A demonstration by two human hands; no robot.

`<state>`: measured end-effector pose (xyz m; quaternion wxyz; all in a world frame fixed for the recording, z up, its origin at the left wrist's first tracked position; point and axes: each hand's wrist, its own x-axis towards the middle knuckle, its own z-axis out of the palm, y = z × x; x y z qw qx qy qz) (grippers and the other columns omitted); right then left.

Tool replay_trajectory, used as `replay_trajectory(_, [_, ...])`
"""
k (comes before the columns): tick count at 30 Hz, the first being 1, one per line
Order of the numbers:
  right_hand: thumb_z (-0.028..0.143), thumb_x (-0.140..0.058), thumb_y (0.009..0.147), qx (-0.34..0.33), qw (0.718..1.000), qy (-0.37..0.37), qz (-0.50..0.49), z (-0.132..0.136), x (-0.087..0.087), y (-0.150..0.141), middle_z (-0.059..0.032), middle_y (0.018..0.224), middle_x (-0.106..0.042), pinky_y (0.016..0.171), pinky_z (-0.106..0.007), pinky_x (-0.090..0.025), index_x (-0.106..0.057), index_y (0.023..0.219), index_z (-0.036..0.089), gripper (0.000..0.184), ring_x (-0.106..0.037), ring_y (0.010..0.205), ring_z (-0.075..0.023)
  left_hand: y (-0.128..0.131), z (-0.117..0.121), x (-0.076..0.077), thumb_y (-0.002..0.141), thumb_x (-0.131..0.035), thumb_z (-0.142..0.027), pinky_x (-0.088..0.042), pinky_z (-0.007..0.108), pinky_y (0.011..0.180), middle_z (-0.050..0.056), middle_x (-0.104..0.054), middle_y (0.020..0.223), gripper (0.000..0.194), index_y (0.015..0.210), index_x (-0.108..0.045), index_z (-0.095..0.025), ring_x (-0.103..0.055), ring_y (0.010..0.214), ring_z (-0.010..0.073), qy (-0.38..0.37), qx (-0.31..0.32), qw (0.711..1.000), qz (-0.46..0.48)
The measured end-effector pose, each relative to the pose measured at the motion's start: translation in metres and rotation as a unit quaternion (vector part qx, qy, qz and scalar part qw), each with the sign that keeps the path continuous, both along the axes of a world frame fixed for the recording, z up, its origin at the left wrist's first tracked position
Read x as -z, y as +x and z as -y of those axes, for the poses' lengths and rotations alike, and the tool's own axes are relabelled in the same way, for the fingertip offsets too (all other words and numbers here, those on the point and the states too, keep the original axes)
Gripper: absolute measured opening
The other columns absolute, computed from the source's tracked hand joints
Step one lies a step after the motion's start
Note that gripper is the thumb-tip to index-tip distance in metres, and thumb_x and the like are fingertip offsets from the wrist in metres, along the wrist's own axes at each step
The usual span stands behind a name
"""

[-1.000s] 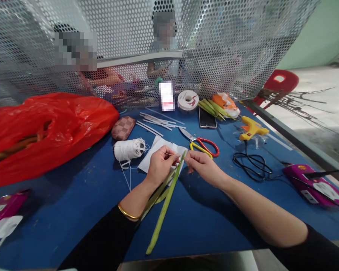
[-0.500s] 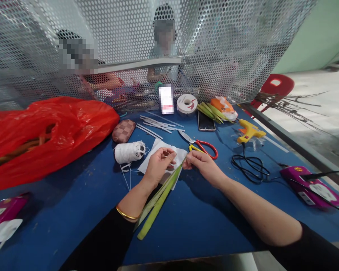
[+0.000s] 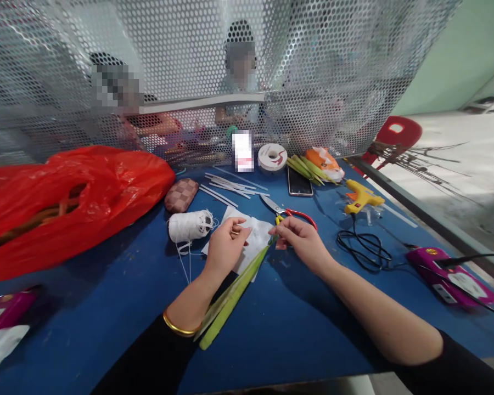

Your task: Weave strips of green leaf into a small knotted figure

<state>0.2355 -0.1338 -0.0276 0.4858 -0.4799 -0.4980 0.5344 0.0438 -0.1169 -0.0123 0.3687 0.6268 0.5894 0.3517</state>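
The right hand (image 3: 298,238) partly hides the scissors (image 3: 278,209); whether it touches the green leaves (image 3: 236,298) is too small to tell. The left hand (image 3: 225,248) covers some white paper (image 3: 258,235). The left edge crops the red bag (image 3: 121,186); the far screen (image 3: 242,151) is blurred.

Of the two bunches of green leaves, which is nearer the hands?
The long front bunch, whose tips reach the right hand. The other bunch lies farther back, partly over the phone, beside the orange-and-white packet.
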Motion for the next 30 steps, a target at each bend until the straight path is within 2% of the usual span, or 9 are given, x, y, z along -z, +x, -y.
replay_trajectory(2, [0.055, -0.065, 0.077, -0.018, 0.999, -0.033, -0.038, 0.002, -0.002, -0.002, -0.0028, 0.078, -0.069, 0.056, -0.026, -0.045, -0.053, 0.078, 0.02, 0.037, -0.061, 0.057, -0.013, -0.003, 0.001, -0.005, 0.078, -0.067, -0.029, -0.048, 0.031, 0.069, 0.009, -0.066, 0.104, 0.039, 0.115, -0.059, -0.02, -0.066, 0.079, 0.0212, 0.076, -0.023, 0.989, -0.129])
replay_trajectory(4, [0.055, -0.062, 0.079, -0.023, 0.996, -0.052, -0.064, 0.003, -0.001, -0.003, -0.0043, 0.087, -0.07, 0.055, -0.026, -0.046, -0.049, 0.078, 0.02, 0.037, -0.063, 0.06, -0.0131, -0.004, 0.005, -0.012, 0.077, -0.066, -0.02, -0.045, 0.033, 0.074, 0.012, -0.06, 0.12, 0.042, 0.119, -0.059, -0.021, -0.062, 0.097, 0.0269, 0.157, -0.041, 0.952, -0.261])
replay_trajectory(7, [0.051, -0.06, 0.081, -0.018, 0.999, -0.02, -0.031, 0.001, 0.002, -0.002, -0.0009, 0.075, -0.067, 0.055, -0.026, -0.046, -0.047, 0.077, 0.021, 0.033, -0.061, 0.057, -0.0125, -0.002, 0.015, -0.019, 0.084, -0.057, -0.022, -0.041, 0.033, 0.071, 0.01, -0.065, 0.103, 0.016, 0.096, -0.068, -0.021, -0.061, 0.093, 0.0269, 0.162, 0.02, 0.928, -0.336])
replay_trajectory(11, [0.037, -0.066, 0.078, -0.034, 0.996, 0.048, 0.063, -0.001, 0.008, 0.001, 0.0042, 0.067, -0.058, 0.058, -0.028, -0.049, -0.054, 0.086, 0.021, 0.022, -0.059, 0.057, -0.0129, 0.008, 0.026, -0.013, 0.075, -0.068, -0.042, -0.036, 0.03, 0.061, 0.004, -0.064, 0.075, 0.022, 0.068, -0.065, -0.022, -0.059, 0.073, 0.0227, 0.064, 0.153, 0.936, -0.309])
replay_trajectory(15, [0.034, -0.063, 0.08, -0.069, 0.995, 0.046, 0.046, -0.001, 0.007, 0.003, -0.0006, 0.08, -0.065, 0.076, -0.035, -0.054, -0.057, 0.098, 0.021, 0.023, -0.067, 0.076, -0.018, 0.013, 0.03, -0.003, 0.068, -0.073, -0.033, -0.033, 0.028, 0.059, 0.003, -0.064, 0.075, 0.016, 0.07, -0.063, -0.022, -0.058, 0.071, 0.0211, 0.05, 0.198, 0.934, -0.293])
replay_trajectory(18, [0.03, -0.061, 0.083, -0.05, 0.989, 0.113, 0.085, -0.001, 0.002, 0.007, -0.007, 0.106, -0.065, 0.088, -0.038, -0.051, -0.056, 0.112, 0.023, 0.031, -0.066, 0.095, -0.0206, 0.013, 0.03, -0.003, 0.074, -0.063, -0.023, -0.032, 0.028, 0.059, 0.003, -0.066, 0.074, 0.002, 0.072, -0.063, -0.022, -0.059, 0.068, 0.021, 0.05, 0.192, 0.938, -0.283])
replay_trajectory(21, [0.025, -0.06, 0.085, 0.033, 0.952, 0.218, 0.214, 0.0, -0.005, 0.015, -0.0088, 0.121, -0.059, 0.095, -0.039, -0.047, -0.058, 0.117, 0.025, 0.032, -0.06, 0.108, -0.0228, 0.012, 0.029, -0.007, 0.074, -0.06, -0.021, -0.033, 0.028, 0.057, 0.003, -0.066, 0.066, 0.006, 0.068, -0.063, -0.023, -0.059, 0.061, 0.0207, 0.022, 0.164, 0.955, -0.246])
replay_trajectory(25, [0.029, -0.059, 0.088, 0.11, 0.904, 0.266, 0.315, 0.0, -0.014, 0.025, -0.0079, 0.102, -0.066, 0.09, -0.039, -0.046, -0.066, 0.091, 0.024, 0.009, -0.061, 0.101, -0.025, 0.009, 0.028, -0.012, 0.076, -0.055, -0.022, -0.036, 0.026, 0.053, 0.001, -0.067, 0.063, 0.008, 0.072, -0.062, -0.022, -0.06, 0.054, 0.0172, -0.067, 0.157, 0.98, -0.102])
replay_trajectory(30, [0.037, -0.063, 0.087, 0.022, 0.889, 0.278, 0.363, 0.001, -0.021, 0.025, -0.0059, 0.089, -0.07, 0.091, -0.042, -0.041, -0.068, 0.081, 0.025, 0.014, -0.061, 0.096, -0.0264, 0.003, 0.028, -0.022, 0.079, -0.05, -0.019, -0.039, 0.025, 0.054, -0.001, -0.066, 0.068, 0.013, 0.077, -0.063, -0.023, -0.06, 0.056, 0.0154, -0.047, 0.154, 0.986, -0.051])
